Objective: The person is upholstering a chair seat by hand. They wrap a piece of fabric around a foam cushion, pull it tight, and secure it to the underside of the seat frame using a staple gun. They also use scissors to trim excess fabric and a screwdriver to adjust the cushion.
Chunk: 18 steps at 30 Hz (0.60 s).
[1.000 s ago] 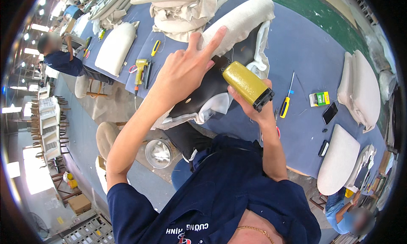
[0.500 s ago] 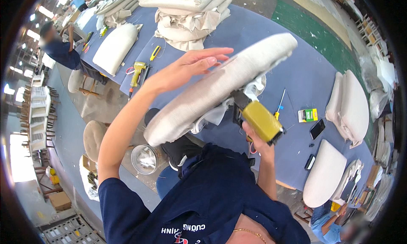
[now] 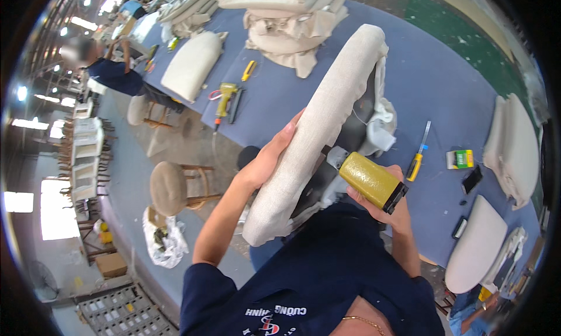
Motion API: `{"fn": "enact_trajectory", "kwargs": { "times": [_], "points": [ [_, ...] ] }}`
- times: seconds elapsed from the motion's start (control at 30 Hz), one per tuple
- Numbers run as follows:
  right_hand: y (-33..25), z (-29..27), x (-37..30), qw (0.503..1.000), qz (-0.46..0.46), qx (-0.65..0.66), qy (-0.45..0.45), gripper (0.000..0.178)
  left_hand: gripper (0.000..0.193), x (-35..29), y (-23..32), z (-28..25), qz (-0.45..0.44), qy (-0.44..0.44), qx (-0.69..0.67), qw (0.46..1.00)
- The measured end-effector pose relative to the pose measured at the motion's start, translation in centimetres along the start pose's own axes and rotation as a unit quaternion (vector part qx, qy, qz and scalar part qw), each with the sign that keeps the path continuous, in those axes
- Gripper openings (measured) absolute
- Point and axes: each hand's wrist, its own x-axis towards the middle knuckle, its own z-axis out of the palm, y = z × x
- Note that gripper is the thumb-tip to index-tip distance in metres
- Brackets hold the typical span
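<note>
A cream fabric-covered seat cushion (image 3: 324, 111) is held tilted on edge in front of me, with its dark underside turned right. My left hand (image 3: 272, 160) grips its outer left side; the fingertips are partly hidden behind it. A yellow staple gun (image 3: 371, 181) is in my right hand (image 3: 385, 204), fingers wrapped around its handle. The gun's nose meets or nearly meets the cushion's underside near the fabric edge; I cannot tell whether it touches. Loose white fabric (image 3: 381, 125) hangs from the underside.
The blue-grey table (image 3: 432, 79) carries a pile of cream covers (image 3: 280, 35), a second staple gun (image 3: 224, 99), a yellow cutter (image 3: 249, 70), a screwdriver (image 3: 416, 163), a small green-yellow box (image 3: 460, 159) and a phone (image 3: 472, 179). More cushions (image 3: 476, 245) lie right. A co-worker (image 3: 114, 73) stands far left.
The cushion has tilted more upright and turned to show its underside. My left hand has come down onto its side. The staple gun's nose has come in against or close to the underside.
</note>
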Motion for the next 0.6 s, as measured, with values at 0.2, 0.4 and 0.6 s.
{"fn": "enact_trajectory", "kwargs": {
  "times": [0.2,0.4,0.6],
  "points": [
    [1.7,4.9,3.0,0.995,0.032,0.062,-0.069,0.022,0.063,-4.1,0.4,-2.5,0.062,0.147,0.32,0.934],
    [3.3,7.9,5.2,0.995,-0.008,0.05,-0.084,0.024,0.062,-5.6,-1.5,-1.3,0.094,0.318,0.542,0.772],
    [2.4,7.8,6.4,0.961,0.112,0.16,-0.197,0.046,0.071,-5.6,-0.9,-1.4,0.085,0.286,0.551,0.78]
  ]
}}
